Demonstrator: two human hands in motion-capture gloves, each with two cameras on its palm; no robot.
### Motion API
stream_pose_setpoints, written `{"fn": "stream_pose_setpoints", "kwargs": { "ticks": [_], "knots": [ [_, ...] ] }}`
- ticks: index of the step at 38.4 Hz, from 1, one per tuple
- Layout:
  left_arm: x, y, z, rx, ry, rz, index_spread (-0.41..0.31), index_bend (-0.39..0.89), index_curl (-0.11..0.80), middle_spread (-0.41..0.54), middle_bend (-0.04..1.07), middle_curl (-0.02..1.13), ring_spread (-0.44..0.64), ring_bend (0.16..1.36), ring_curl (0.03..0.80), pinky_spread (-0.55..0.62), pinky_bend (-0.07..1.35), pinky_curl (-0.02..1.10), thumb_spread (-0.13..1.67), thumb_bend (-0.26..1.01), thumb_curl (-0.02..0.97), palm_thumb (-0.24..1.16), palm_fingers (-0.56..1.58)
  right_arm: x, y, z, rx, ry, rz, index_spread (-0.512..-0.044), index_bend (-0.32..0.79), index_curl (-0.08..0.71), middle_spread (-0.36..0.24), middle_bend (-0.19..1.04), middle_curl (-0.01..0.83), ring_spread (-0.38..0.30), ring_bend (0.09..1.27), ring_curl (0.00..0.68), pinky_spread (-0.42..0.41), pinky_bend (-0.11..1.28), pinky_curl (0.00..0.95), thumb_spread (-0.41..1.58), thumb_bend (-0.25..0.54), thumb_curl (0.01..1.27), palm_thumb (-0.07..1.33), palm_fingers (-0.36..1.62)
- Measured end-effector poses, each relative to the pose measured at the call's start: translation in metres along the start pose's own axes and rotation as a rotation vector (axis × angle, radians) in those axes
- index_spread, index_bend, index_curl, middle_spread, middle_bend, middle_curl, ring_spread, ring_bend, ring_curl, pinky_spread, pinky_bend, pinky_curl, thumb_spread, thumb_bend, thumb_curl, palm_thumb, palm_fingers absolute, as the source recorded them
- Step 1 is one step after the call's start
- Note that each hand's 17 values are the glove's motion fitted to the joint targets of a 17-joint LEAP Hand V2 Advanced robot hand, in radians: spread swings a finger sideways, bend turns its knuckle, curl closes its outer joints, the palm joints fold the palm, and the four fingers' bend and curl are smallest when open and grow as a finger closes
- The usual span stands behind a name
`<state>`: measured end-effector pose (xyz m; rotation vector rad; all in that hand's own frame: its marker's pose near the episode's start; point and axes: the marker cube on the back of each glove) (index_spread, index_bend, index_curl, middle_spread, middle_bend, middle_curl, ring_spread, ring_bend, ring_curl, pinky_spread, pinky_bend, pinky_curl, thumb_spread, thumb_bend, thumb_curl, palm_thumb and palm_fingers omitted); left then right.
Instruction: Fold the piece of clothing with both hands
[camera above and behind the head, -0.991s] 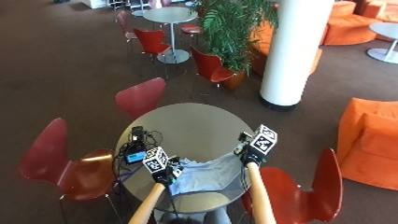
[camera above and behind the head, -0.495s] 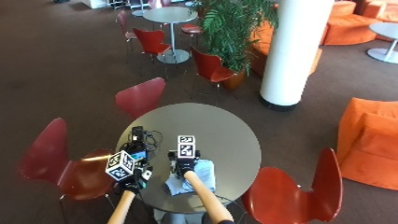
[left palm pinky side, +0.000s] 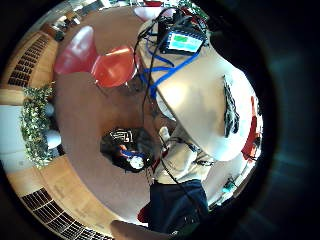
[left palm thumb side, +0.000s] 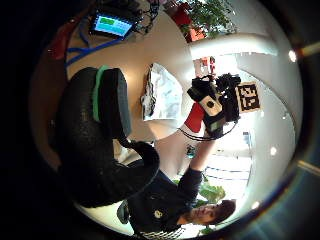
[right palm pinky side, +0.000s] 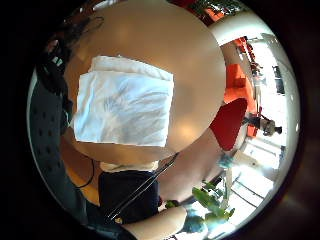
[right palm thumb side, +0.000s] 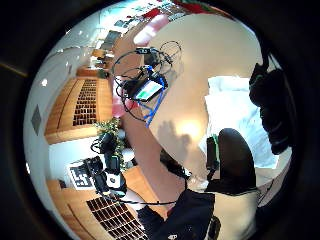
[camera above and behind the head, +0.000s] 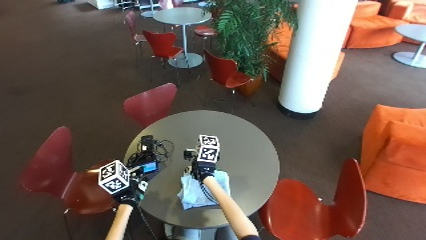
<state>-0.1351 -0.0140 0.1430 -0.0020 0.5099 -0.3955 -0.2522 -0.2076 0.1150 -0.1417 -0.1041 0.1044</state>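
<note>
While it lies folded into a pale, wrinkled rectangle, the garment (camera above and behind the head: 200, 190) sits near the round table's (camera above and behind the head: 253, 150) near edge | right hand (camera above and behind the head: 202, 169) over it, fingers relaxed, gripping nothing | left hand (camera above and behind the head: 130, 192) beside the table, loosely curled, empty

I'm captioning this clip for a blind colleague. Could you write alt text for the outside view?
A folded pale garment lies at the near edge of a round table, with the person's right hand over it. The left hand is off the table's left side, near a small screen device with cables; red chairs surround the table.
</note>
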Motion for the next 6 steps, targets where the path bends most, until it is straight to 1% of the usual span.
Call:
{"fn": "stream_pose_setpoints", "kwargs": {
  "ticks": [2, 6],
  "knots": [
    [-0.001, 0.000, -0.002, 0.010, -0.012, 0.002, -0.016, 0.13, 0.288, 0.042, 0.19, 0.39, 0.11, 0.54, 0.328, 0.07, 0.31, 0.36, 1.37, 0.01, 0.306, 0.34, 0.46, 0.007, -0.010, 0.003, 0.055, -0.018, -0.007, -0.206, 0.10, 0.314, -0.178, 0.36, 0.548, -0.225, 0.69, 0.490, -0.334, 0.69, 0.418, 0.88, -0.021, 0.58, 0.86, 1.21],
    [-0.001, -0.001, -0.005, 0.033, -0.021, 0.020, -0.019, 0.12, 0.284, 0.048, 0.19, 0.39, 0.12, 0.54, 0.329, 0.07, 0.31, 0.37, 1.38, 0.00, 0.305, 0.34, 0.45, 0.017, -0.017, 0.009, 0.063, -0.036, 0.006, -0.204, 0.10, 0.305, -0.172, 0.36, 0.545, -0.223, 0.69, 0.489, -0.334, 0.69, 0.415, 0.91, -0.020, 0.57, 0.87, 1.21]
  ]
}}
